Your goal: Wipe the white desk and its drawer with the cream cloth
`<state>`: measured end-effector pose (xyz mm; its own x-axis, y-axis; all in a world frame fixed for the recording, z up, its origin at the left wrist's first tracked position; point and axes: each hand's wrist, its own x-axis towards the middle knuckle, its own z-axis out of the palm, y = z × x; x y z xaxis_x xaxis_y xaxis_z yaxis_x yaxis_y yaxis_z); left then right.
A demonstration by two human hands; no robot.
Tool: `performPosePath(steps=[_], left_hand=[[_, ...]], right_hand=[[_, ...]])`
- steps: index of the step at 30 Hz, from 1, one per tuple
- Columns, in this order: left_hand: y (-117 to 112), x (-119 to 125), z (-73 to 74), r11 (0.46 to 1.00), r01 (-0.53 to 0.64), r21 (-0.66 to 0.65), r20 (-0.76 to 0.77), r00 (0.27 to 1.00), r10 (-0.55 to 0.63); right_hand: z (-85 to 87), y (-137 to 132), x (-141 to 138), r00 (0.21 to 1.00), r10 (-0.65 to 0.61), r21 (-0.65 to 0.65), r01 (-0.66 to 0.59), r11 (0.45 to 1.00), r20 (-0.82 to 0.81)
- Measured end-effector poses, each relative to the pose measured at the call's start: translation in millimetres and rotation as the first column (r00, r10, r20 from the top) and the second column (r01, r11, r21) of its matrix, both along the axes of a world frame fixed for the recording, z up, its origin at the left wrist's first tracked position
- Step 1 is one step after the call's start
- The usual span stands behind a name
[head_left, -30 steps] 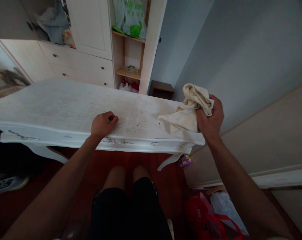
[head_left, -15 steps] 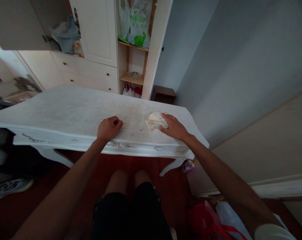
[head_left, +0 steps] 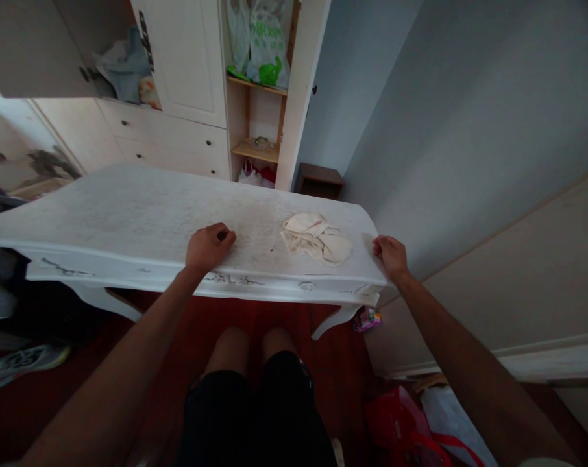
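Note:
A worn white table (head_left: 128, 220) with a dusty, stained top stands in front of me. A crumpled cream cloth (head_left: 315, 237) lies loose on its right part. My left hand (head_left: 207, 247) rests near the front edge as a loose fist, fingers curled, with nothing visible in it. My right hand (head_left: 390, 253) grips the table's right end, fingers curled over the edge, a short way right of the cloth. My knees show below the table.
A white wardrobe (head_left: 177, 65) with drawers and open shelves holding plastic bags (head_left: 259, 45) stands behind the table. A small brown stand (head_left: 320, 181) sits by the blue-grey wall. A red bag (head_left: 405, 428) lies on the red floor at my right, a shoe (head_left: 21, 366) at left.
One second ago my right hand held the cloth up at the table's right end; it laid the cloth on the top, let go, and moved right to the table's edge. Left hand unmoved.

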<state>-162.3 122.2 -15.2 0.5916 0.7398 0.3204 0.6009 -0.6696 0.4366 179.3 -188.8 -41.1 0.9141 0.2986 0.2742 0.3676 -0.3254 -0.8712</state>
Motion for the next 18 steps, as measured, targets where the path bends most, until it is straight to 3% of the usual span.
performPosePath(steps=[2,8,18], left_hand=[[0.1,0.2,0.0,1.000,-0.003,0.002,-0.005,1.000,0.003],[1.8,0.6,-2.6,1.000,-0.017,-0.004,-0.002,1.000,0.017],[-0.1,1.0,-1.7,1.000,-0.027,0.001,-0.005,1.000,0.027]], right_hand=[[-4.6,-2.2,1.1,1.000,0.000,0.050,0.001,0.999,-0.009],[-1.3,0.3,-4.7,0.989,0.110,-0.147,-0.094,0.985,0.104],[-2.6,-2.7,-7.6,0.988,0.106,-0.119,-0.092,0.989,0.115]])
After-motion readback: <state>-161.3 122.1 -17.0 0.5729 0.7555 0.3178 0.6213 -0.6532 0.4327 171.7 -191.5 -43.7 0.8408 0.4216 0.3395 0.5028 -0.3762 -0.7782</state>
